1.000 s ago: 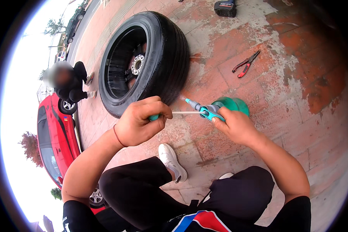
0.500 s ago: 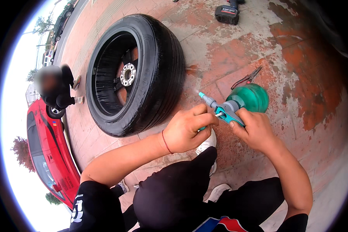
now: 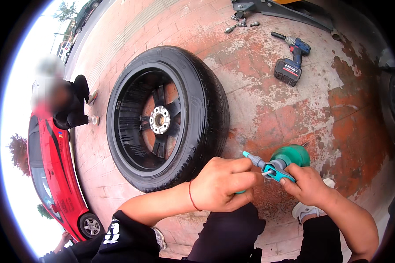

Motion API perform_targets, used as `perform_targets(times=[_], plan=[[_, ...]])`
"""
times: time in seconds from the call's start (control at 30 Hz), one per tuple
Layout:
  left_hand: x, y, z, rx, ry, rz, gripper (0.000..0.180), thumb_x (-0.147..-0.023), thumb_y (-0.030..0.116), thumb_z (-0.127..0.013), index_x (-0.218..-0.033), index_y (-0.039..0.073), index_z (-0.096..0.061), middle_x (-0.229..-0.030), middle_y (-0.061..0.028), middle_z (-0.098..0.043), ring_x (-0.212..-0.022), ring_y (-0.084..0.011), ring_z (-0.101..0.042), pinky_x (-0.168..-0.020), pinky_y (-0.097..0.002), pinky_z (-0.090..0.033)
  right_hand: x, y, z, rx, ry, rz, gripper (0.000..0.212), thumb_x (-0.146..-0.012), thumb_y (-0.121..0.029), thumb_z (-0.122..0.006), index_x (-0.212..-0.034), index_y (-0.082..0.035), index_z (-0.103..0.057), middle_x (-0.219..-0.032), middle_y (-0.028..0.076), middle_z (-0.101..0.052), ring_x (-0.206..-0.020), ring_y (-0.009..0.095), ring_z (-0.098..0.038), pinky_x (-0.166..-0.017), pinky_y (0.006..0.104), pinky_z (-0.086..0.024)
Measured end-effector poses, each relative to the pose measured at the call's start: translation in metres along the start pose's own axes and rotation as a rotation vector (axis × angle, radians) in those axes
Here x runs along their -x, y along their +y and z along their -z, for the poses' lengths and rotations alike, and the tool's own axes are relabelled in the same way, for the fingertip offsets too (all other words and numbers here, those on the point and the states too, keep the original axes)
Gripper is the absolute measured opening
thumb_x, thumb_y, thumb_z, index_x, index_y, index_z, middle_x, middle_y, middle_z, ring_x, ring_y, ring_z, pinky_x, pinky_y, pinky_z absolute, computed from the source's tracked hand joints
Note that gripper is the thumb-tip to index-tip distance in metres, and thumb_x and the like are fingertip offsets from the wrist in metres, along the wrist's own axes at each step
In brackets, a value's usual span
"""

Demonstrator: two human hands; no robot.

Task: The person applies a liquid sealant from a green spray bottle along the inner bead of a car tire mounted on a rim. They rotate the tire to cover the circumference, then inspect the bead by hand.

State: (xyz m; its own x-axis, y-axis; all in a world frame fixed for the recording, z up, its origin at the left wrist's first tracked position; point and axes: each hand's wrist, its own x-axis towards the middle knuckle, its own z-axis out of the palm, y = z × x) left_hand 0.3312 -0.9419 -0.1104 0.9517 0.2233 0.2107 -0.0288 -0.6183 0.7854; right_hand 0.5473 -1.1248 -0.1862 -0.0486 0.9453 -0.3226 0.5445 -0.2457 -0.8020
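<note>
A green pump spray bottle (image 3: 289, 155) with a grey and teal head tilts in front of me, its teal-tipped nozzle pointing toward the tire (image 3: 206, 101). My right hand (image 3: 309, 182) is closed around the teal handle of its head. My left hand (image 3: 226, 184) is closed on the sprayer's pump handle; a bit of teal shows under the fingers, and a pale rod runs from there into the head. The black tire, on a dark spoked wheel, lies to the left of the bottle with wet marks on its sidewall and inner rim.
A cordless impact wrench (image 3: 294, 59) lies on the red paving beyond the bottle. Several small metal nuts (image 3: 241, 24) lie near a dark metal jack frame (image 3: 285, 15). At left a person (image 3: 72, 103) crouches by a red car (image 3: 52, 166). Another vehicle's wheel (image 3: 394, 96) is at the far right.
My view has shifted, bringing the whole impact wrench, the nuts and the jack frame into sight. Both hands still hold the sprayer. Mist at the nozzle no longer shows.
</note>
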Motion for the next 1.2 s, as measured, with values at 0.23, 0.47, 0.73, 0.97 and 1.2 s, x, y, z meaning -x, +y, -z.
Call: perform_targets(times=[0.23, 0.47, 0.73, 0.97, 1.2], plan=[[0.016, -0.023, -0.022, -0.073, -0.347, 0.257, 0.035, -0.073, 0.001, -0.072, -0.107, 0.008, -0.071, -0.075, -0.0061, -0.049, -0.061, -0.0267, -0.057, -0.051, -0.0385, -0.046, -0.046, 0.041, -0.002, 0.052, -0.105, 0.253, 0.036, -0.093, -0.034, -0.067, -0.086, -0.001, -0.054, -0.064, 0.018, -0.063, -0.058, 0.041, -0.063, -0.054, 0.0505, -0.049], [0.01, 0.017, -0.04, -0.263, -0.278, 0.391, 0.044, -0.075, 0.007, -0.076, -0.118, 0.01, -0.068, -0.078, -0.0065, -0.047, -0.062, -0.0252, -0.058, -0.051, -0.0378, -0.047, -0.05, 0.054, 0.001, -0.059, -0.242, 0.342, 0.034, -0.094, -0.034, -0.067, -0.088, -0.004, -0.052, -0.068, 0.016, -0.061, -0.062, 0.04, -0.063, -0.055, 0.0499, -0.047], [0.046, 0.07, -0.019, -0.493, 0.221, 1.023, 0.068, -0.089, -0.002, -0.066, -0.151, -0.003, -0.038, -0.114, -0.0156, -0.063, -0.077, -0.0137, -0.058, -0.074, -0.029, -0.051, -0.113, 0.082, 0.048, -0.362, -0.097, 0.176, 0.04, -0.101, -0.038, -0.059, -0.089, 0.0, -0.06, -0.07, 0.013, -0.063, -0.066, 0.027, -0.063, -0.062, 0.0415, -0.05], [0.039, 0.06, -0.057, -0.301, -0.063, 1.206, 0.076, -0.088, -0.005, -0.067, -0.156, 0.002, -0.033, -0.115, -0.0155, -0.064, -0.079, -0.0162, -0.062, -0.079, -0.0299, -0.052, -0.164, 0.089, 0.083, -0.338, -0.158, 0.205, 0.045, -0.104, -0.041, -0.056, -0.085, 0.0, -0.06, -0.067, 0.005, -0.058, -0.06, 0.015, -0.053, -0.056, 0.0351, -0.045], [0.047, 0.067, -0.055, -0.207, -0.045, 1.465, 0.071, -0.091, -0.001, -0.066, -0.155, 0.004, -0.035, -0.107, -0.0105, -0.063, -0.075, -0.014, -0.061, -0.073, -0.0268, -0.05, -0.13, 0.087, 0.05, 0.124, -0.155, 0.27, 0.043, -0.098, -0.038, -0.059, -0.086, 0.003, -0.064, -0.073, 0.022, -0.067, -0.07, 0.038, -0.069, -0.063, 0.047, -0.054]])
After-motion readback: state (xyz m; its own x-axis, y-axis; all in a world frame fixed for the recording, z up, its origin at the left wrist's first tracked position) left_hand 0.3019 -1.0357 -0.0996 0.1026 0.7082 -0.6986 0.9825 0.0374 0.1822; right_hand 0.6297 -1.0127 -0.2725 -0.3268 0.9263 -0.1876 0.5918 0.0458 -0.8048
